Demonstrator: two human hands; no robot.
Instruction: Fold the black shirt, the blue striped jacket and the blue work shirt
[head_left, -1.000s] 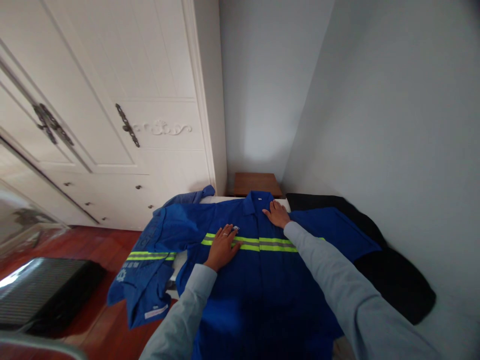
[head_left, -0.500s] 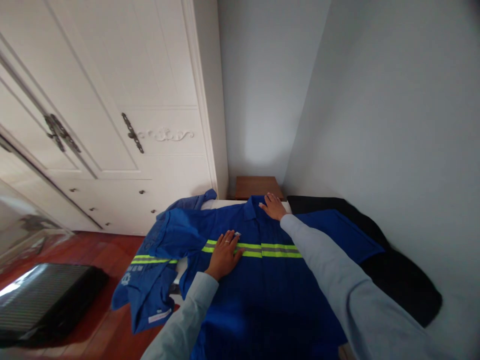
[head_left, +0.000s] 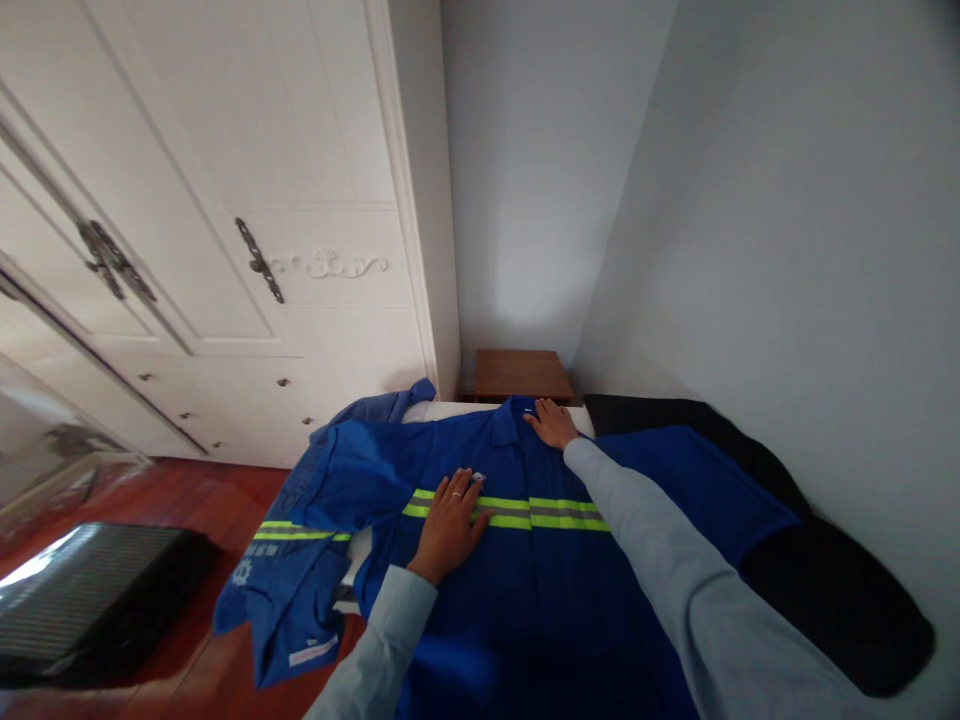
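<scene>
A blue work jacket [head_left: 525, 590] with yellow-green and grey reflective stripes lies spread face up on a white bed. My left hand [head_left: 450, 525], wearing a ring, rests flat with fingers stretched out on the jacket's chest at the stripe. My right hand [head_left: 553, 424] lies flat with fingers extended at the collar, near the far end of the bed. The jacket's left sleeve [head_left: 289, 560] hangs over the bed's side toward the floor. Neither hand holds anything.
A black garment [head_left: 810, 560] lies along the wall on the right of the bed. A brown wooden nightstand [head_left: 521, 373] stands beyond the bed. A white wardrobe [head_left: 225, 250] fills the left. A dark ribbed object [head_left: 82, 590] sits on the red wooden floor.
My right hand slid from the chest up to the collar. My left hand stayed on the stripe. The view shifted slightly.
</scene>
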